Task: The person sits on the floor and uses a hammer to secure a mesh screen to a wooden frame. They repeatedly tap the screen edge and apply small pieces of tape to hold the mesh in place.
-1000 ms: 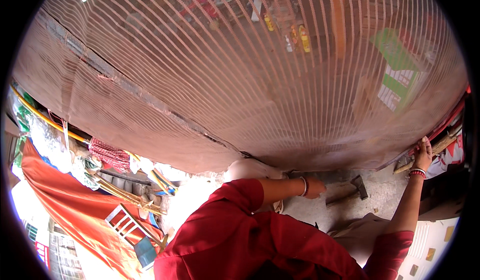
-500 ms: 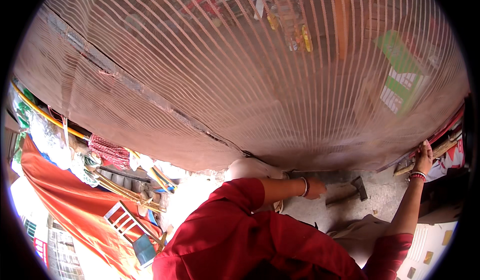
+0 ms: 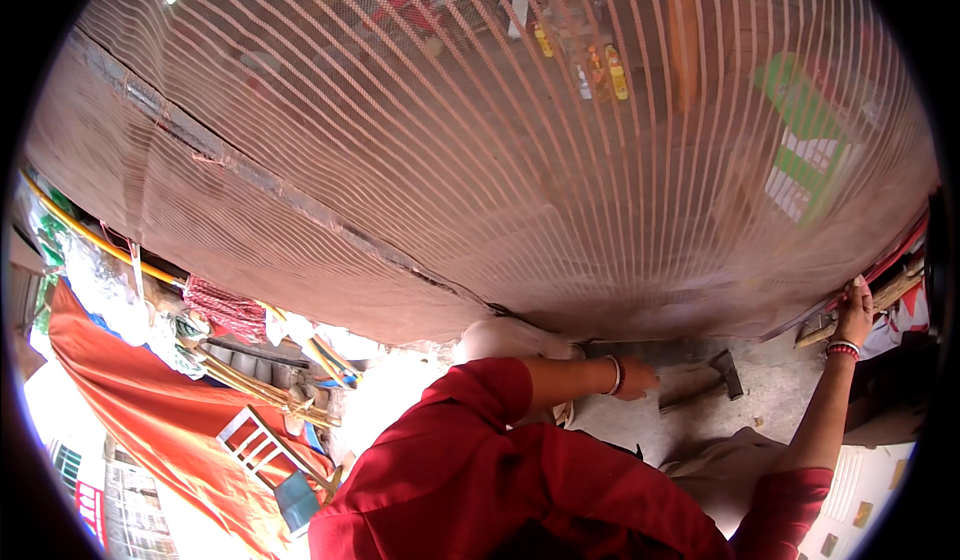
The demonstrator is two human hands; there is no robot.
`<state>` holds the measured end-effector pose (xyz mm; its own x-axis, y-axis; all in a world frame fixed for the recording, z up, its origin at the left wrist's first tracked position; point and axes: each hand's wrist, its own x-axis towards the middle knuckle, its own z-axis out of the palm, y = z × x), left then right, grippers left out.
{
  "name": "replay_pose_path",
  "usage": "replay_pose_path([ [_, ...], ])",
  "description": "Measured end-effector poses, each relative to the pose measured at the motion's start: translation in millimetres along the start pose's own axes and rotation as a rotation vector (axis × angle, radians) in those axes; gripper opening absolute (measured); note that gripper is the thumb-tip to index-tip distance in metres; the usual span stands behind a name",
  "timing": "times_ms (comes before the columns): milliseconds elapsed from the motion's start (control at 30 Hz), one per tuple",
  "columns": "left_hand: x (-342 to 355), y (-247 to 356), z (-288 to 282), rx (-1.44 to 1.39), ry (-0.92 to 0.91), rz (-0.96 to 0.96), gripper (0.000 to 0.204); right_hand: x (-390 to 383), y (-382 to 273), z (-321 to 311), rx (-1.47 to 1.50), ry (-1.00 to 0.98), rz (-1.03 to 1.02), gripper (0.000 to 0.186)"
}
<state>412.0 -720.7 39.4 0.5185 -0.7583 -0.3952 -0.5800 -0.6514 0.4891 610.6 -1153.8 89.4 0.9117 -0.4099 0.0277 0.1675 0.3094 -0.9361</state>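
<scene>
From my far-off seat I see 2 hands, wide apart. The right hand (image 3: 855, 312) is at the edge of the big striped net (image 3: 560, 210), which fills the top of my view; I can't tell if it pinches. The left hand (image 3: 636, 380), its grip unclear, is near a hammer (image 3: 705, 382) on the floor (image 3: 785, 380).

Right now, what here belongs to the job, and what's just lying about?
In the job:
net, with the right hand at its edge
hammer, probably, lying near the left hand

Seemingly just lying about:
orange sheet
chair
red bundle
yellow bottle, behind the net
</scene>
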Motion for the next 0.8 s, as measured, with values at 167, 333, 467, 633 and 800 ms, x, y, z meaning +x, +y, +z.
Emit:
replay_pose_path([
  [167,2,1,0,0.002,-0.029,-0.025,0.028,3,2,-5,-0.005,-0.022,0.003,0.022],
  [333,3,0,1,0.013,-0.030,-0.014,0.028,1,2,-2,-0.002,-0.017,0.003,0.024],
  [467,1,3,-3,0.021,-0.035,-0.001,0.028,-1,0,0,-0.009,0.010,0.000,0.024],
  [633,2,3,-2,0.011,-0.019,0.015,0.027,-1,-1,-6,-0.015,-0.008,-0.001,0.024],
  [800,6,-4,6,0.006,-0.003,0.014,0.025,0,0,0,0.017,-0.007,-0.012,0.024],
])
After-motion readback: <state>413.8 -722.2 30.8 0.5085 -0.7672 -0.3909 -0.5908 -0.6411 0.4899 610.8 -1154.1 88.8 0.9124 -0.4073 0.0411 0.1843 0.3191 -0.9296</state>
